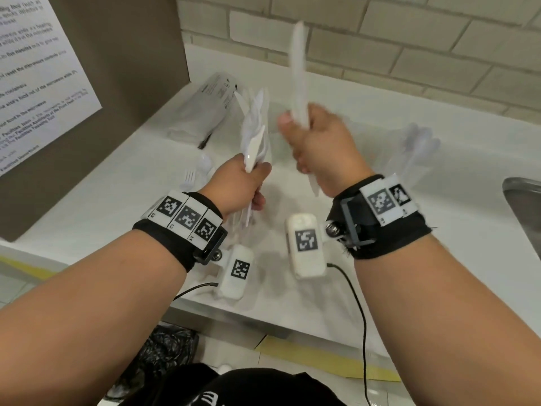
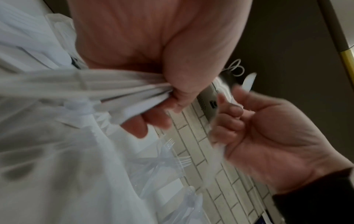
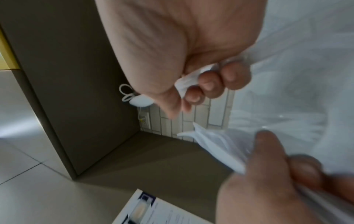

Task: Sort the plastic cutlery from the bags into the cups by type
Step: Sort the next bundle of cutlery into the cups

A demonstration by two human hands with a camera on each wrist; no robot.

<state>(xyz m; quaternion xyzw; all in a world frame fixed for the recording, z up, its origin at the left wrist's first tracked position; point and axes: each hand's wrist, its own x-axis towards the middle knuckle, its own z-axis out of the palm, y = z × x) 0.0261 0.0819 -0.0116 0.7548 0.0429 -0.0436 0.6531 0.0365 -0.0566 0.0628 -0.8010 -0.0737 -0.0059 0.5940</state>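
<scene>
My left hand (image 1: 248, 183) grips a bundle of white plastic knives (image 1: 256, 133), blades fanning up and away; the left wrist view shows its fingers (image 2: 153, 119) curled round the handles (image 2: 134, 94) with clear bag film below. My right hand (image 1: 304, 136) holds a few white knives (image 1: 299, 68) upright in a fist, blurred; in the right wrist view its fingers (image 3: 208, 84) are wrapped on the white plastic (image 3: 188, 81). A clear cup with spoons (image 1: 418, 145) stands to the right of that hand. A fork (image 1: 190, 177) and a spoon (image 1: 205, 164) show left of my left hand.
A clear cutlery bag (image 1: 205, 109) lies at the back left of the white counter (image 1: 439, 244). A brown panel with a printed notice (image 1: 38, 71) walls off the left. A steel sink (image 1: 524, 206) is at the right edge. Brick wall (image 1: 409, 39) behind.
</scene>
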